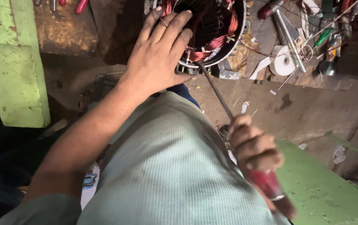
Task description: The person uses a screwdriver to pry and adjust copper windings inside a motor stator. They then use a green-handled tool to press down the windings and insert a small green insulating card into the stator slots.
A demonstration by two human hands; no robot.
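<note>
Green-painted wood, a chipped post [16,62], stands at the far left, beside a rusty, stained desk [66,33] where a few red-handled tools lie at the top edge. Just to the right, the left hand [160,52] is spread over the rim of a round motor stator [212,31], fingers draped into its opening and thumb against the outer shell, bracing it rather than clenching anything. Copper-red windings [212,43] line the inside of the stator, tied here and there with pale cord.

From the lower rim of the stator a long screwdriver [216,89] slants down to the right hand [254,146], which is clenched tight around its red handle; the tip sits at or just under the coil edge, though the exact contact is hard to see.

The step in hand looks like prying or pressing at the windings while the housing is held steady. The next move would seem to call for a firm brace from the left hand and careful, small leverage, so the tip does not nick the wire.

Further right lie a white tape roll [283,60] and mixed tools.
</note>
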